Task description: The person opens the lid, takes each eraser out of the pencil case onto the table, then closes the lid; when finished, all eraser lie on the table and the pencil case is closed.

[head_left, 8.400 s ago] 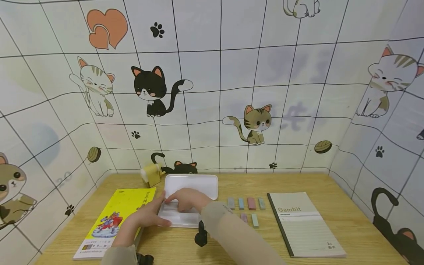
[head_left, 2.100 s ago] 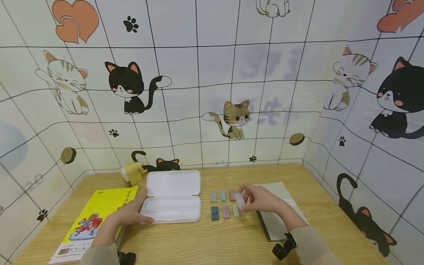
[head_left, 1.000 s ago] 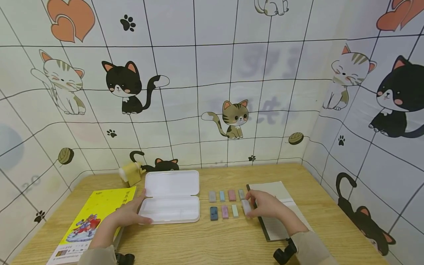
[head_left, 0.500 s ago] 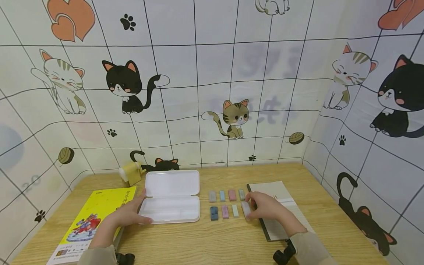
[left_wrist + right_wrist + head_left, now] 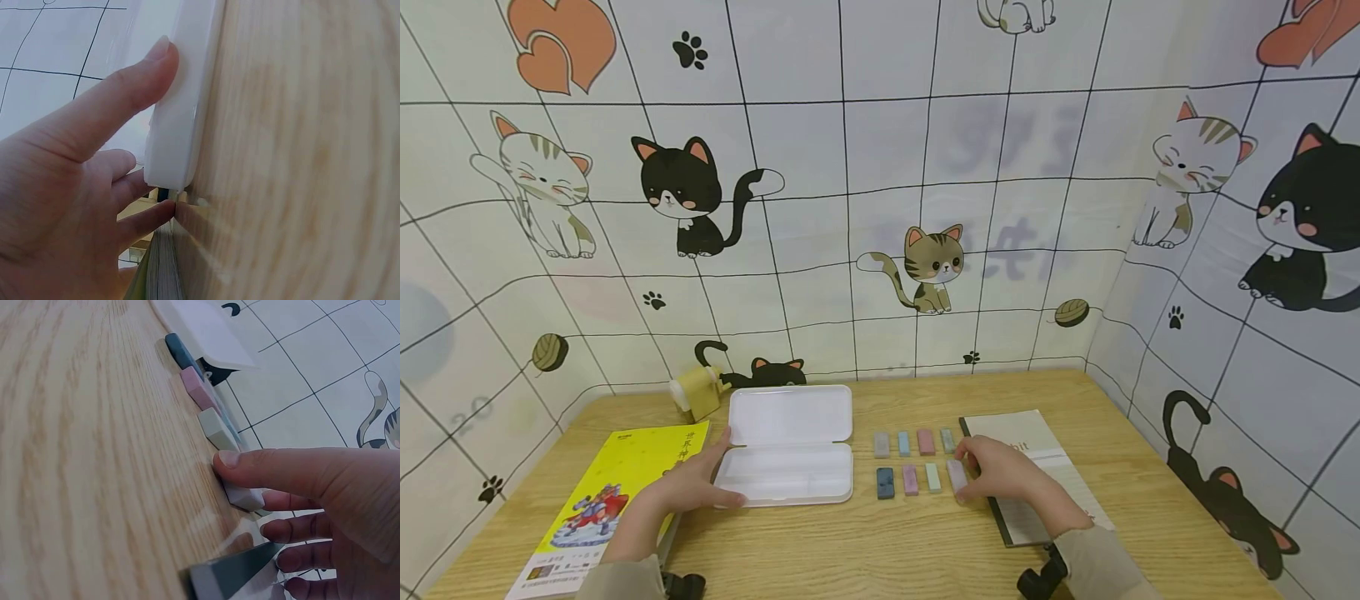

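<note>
A white pencil case (image 5: 831, 479) stands with its hinged lid (image 5: 790, 412) raised at the back. My left hand (image 5: 692, 483) rests at its left end, thumb along the front wall and relaxed fingers by the end in the left wrist view. Between thumb and index finger, my right hand (image 5: 1003, 471) pinches a pale lilac eraser (image 5: 244, 497) low at the table, at the right end of the front row. Left of it lie a pale green eraser (image 5: 932, 477), a lilac eraser (image 5: 910, 480) and a dark blue eraser (image 5: 885, 482).
The back row has grey (image 5: 881, 444), light blue (image 5: 903, 443), pink (image 5: 926, 442) and grey-green (image 5: 947, 441) erasers. A notebook (image 5: 1022, 508) lies under the right forearm. Beyond the left arm are a yellow book (image 5: 625, 467) and a small yellow object (image 5: 700, 393).
My right hand has left the pencil case and brought the pale eraser down to the front row's right end, straightening it slightly. The dark blue eraser now shows there too. My left hand stays put.
</note>
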A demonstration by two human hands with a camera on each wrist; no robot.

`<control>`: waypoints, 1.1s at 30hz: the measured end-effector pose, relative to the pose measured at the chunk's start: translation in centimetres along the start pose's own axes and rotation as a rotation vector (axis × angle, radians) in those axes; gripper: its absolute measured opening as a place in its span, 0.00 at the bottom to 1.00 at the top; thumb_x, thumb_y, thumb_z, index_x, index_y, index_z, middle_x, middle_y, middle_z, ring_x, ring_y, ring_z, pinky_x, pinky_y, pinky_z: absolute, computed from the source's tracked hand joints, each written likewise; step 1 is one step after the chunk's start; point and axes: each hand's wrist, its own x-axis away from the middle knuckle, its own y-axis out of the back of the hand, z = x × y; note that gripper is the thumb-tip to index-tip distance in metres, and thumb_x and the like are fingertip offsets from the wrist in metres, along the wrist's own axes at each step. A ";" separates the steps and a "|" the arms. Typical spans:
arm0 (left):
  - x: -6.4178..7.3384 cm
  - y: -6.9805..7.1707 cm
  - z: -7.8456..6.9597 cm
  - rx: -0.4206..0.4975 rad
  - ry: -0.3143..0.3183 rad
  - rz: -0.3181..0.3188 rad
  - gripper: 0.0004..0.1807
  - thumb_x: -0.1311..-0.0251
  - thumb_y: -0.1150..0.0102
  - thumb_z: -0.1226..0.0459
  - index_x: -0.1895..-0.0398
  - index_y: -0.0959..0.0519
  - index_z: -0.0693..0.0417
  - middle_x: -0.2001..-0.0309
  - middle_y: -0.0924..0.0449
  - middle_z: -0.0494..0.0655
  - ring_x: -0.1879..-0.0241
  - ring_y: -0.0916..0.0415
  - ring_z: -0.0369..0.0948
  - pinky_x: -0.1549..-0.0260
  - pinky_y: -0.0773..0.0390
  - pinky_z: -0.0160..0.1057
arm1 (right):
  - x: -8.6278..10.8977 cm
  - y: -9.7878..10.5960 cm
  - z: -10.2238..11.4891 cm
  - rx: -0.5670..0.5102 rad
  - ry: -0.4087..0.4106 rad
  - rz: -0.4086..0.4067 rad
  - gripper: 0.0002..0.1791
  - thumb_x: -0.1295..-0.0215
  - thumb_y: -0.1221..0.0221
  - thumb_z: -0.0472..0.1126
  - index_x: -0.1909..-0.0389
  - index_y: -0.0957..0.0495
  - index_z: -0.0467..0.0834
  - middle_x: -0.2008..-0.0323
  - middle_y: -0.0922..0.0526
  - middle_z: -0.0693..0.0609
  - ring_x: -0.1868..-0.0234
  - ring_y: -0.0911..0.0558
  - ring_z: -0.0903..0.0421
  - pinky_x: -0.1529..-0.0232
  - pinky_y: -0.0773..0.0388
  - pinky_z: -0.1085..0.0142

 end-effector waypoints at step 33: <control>0.2 0.0 -0.4 0.013 0.018 -0.003 0.67 0.56 0.25 0.48 0.25 0.61 0.66 0.26 0.62 0.68 0.28 0.59 0.64 0.34 0.55 0.65 | -3.1 1.0 4.0 -0.243 0.077 -0.060 0.24 0.32 0.41 0.53 0.43 0.26 0.42 0.59 0.23 0.51 0.69 0.25 0.56 0.72 0.25 0.63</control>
